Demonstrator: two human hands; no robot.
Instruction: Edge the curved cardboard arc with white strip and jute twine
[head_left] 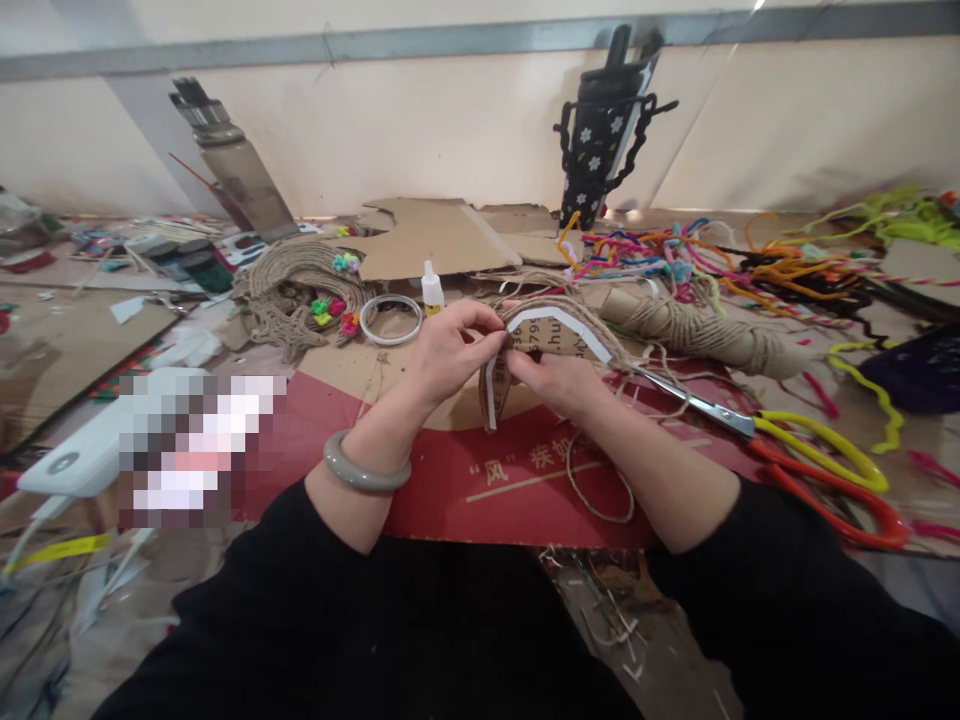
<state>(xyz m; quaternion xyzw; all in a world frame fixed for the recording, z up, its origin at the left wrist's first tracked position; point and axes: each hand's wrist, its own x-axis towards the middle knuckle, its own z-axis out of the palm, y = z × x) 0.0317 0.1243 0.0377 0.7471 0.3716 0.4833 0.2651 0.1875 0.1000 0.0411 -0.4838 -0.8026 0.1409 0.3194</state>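
A curved cardboard piece (534, 345) with printed characters is held up in front of me. White strips (559, 318) run along its arched face, and brown twine (581, 306) follows its outer edge. My left hand (454, 345) is closed in a pinch at the left part of the arch. Closed too, my right hand (559, 385) grips the cardboard from below, its fingertips close to the left ones. Whatever lies between the fingertips is too small to make out. Loose twine (630, 490) hangs in a loop by my right forearm.
Yellow-and-red-handled scissors (720, 412) lie at right, below a twine roll (697, 328). A glue bottle (433, 292), a pale ring (363, 325) and a twine coil decorated with flowers (277, 270) sit beyond my left hand. Two drink bottles (247, 175) stand at the back; a white device (112, 445) is left.
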